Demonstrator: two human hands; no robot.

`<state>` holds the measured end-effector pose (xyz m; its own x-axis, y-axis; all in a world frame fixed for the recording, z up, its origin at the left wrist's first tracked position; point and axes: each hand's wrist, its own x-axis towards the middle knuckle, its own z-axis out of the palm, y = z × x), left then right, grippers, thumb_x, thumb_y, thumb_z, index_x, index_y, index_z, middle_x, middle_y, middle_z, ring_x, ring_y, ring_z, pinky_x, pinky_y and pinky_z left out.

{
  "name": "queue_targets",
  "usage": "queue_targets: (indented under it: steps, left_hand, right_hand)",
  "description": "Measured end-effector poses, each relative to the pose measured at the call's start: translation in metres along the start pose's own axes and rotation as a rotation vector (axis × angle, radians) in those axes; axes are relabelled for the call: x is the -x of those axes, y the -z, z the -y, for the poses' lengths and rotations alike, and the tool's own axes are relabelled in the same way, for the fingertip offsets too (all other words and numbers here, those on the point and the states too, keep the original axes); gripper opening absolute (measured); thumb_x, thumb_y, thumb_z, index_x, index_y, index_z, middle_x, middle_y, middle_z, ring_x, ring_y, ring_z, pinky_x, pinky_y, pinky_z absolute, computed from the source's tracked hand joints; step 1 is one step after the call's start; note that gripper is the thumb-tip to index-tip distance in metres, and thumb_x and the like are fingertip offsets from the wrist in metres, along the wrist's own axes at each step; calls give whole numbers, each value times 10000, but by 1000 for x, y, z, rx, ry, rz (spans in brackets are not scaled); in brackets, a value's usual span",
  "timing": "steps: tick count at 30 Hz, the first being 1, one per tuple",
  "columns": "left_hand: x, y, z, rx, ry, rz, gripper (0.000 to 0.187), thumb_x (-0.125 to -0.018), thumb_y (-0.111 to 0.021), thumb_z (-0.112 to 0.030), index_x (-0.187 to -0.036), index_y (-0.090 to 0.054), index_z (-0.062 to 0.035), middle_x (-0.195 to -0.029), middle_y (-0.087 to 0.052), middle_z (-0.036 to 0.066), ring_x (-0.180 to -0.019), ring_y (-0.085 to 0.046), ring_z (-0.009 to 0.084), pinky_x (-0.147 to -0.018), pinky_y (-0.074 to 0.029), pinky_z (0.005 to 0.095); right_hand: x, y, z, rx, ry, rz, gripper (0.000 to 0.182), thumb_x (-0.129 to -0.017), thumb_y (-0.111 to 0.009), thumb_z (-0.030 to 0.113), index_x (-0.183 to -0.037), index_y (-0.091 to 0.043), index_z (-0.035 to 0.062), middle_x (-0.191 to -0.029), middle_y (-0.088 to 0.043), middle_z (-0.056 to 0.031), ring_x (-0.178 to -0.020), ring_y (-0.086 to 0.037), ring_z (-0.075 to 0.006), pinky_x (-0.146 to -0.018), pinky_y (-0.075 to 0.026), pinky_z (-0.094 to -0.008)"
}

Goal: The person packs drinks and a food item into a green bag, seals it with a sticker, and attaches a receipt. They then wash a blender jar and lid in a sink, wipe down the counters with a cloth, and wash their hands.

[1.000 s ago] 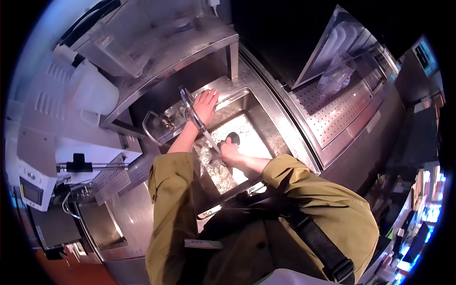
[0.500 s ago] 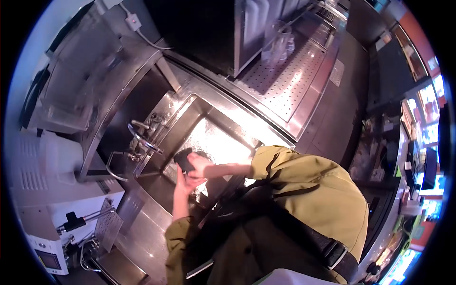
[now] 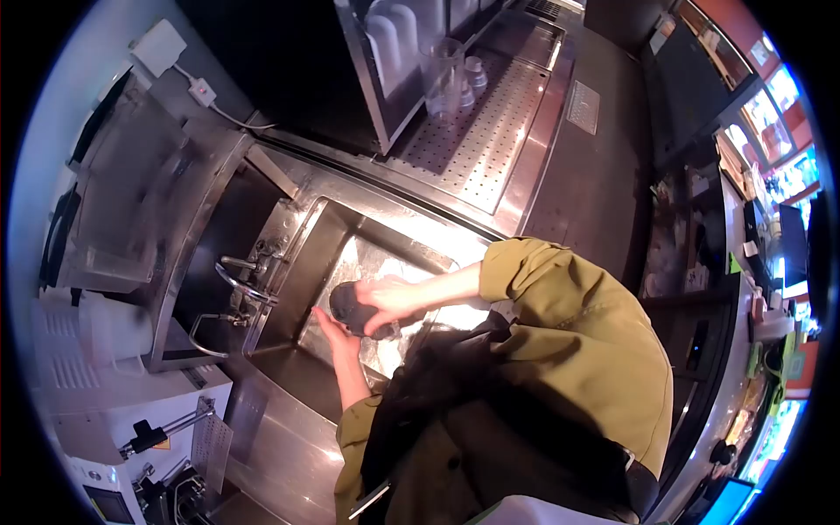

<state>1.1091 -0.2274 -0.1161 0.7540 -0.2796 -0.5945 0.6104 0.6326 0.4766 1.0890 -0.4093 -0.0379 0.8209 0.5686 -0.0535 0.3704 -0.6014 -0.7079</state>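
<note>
Over the sink (image 3: 284,341), a dark, rounded object (image 3: 347,306) is between my two hands; its surface looks black and matte, and its exact kind does not show. My right hand (image 3: 389,300) grips it from the right, thumb and fingers spread around its side. From below and to the left, my left hand (image 3: 339,339) supports it, fingers angled up along its lower edge. My palms hide part of the object. Bright light falls on the sink's wet-looking floor beneath it.
Left of the hands, a curved metal faucet (image 3: 245,280) reaches over the basin's edge. A perforated steel drainboard (image 3: 486,144) lies beyond, with a clear plastic pitcher (image 3: 444,79) on it. A white machine (image 3: 131,420) stands at lower left.
The view has shifted, so the surroundings sit further left. My right hand has opened wider around the dark object, and my left hand has moved lower along it.
</note>
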Motion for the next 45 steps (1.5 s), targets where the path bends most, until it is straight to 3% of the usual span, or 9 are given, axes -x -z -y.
queue_targets:
  steps: [4,7,10,15,23,28,35,37,45]
  left_hand:
    - [8,-28,4,-278,-132,34,450,-889,-357,-389,-1115,-497,-25,-1114,-532,110,-1005,-527,213,-864,-434,341]
    - [-13,-23,8,-231,-126,-54,514,-885,-329,-448,-1137,-457,-19,-1102,-524,109,-999,-527,251,-834,-454,367]
    - [-21,-9,13,-89,-116,-140,559,-880,-314,-490,-1153,-433,-18,-1093,-519,107,-997,-525,268,-818,-463,382]
    - [-11,8,33,183,82,144,648,-819,-304,-636,-1152,-437,-95,-1082,-521,76,-985,-522,266,-832,-448,400]
    - [-46,-14,10,355,-214,32,211,-835,-535,-254,-912,-545,-57,-882,-597,65,-787,-581,212,-709,-487,348]
    - [-19,-62,3,-919,-1093,-573,129,-673,-625,-65,-744,-523,-34,-776,-479,105,-782,-477,271,-707,-392,360]
    - [20,-75,-45,-1492,-1638,40,169,-512,-636,-70,-621,-507,-79,-722,-436,89,-679,-445,261,-571,-355,366]
    - [35,-85,-54,-1529,-1688,227,170,-488,-621,-78,-595,-490,-95,-704,-431,67,-625,-442,242,-531,-335,349]
    - [35,-74,-29,-1657,-1701,779,145,-553,-559,-223,-585,-451,-133,-619,-413,25,-589,-464,186,-490,-355,313]
  right_hand:
    - [-30,-30,-28,-321,-70,-392,799,-562,-740,485,-1102,-347,46,-1307,-175,-244,-1143,-284,-485,-985,-251,-458]
    - [-45,-44,-27,-783,74,-351,767,-598,-754,392,-1168,-368,54,-1203,-406,-217,-1120,-417,-313,-928,-343,-343]
    - [-52,-40,-26,-627,-121,-118,611,-621,-746,339,-1079,-469,44,-1049,-545,-158,-1000,-518,-232,-832,-402,-302]
    - [-59,-58,-6,-286,172,-665,316,-647,-695,177,-858,-497,51,-825,-529,-125,-799,-530,-306,-695,-433,-365]
    - [-69,-58,7,-1130,-451,-1095,249,-728,-671,103,-866,-500,-15,-798,-569,-66,-685,-551,-164,-638,-452,-279]
    - [-92,-65,-48,-1877,-668,-521,163,-835,-533,185,-855,-533,23,-773,-589,-59,-684,-570,-175,-613,-476,-298]
    - [-114,8,-24,-1741,-574,561,145,-868,-432,176,-831,-522,69,-698,-547,-35,-550,-544,-119,-410,-446,-241]
    - [-106,32,8,-1111,-459,491,117,-842,-446,135,-836,-530,53,-690,-548,-29,-501,-529,-103,-351,-419,-249]
    - [-117,-9,-16,-955,-400,902,155,-821,-494,155,-888,-556,29,-734,-567,-46,-549,-546,-109,-426,-442,-237]
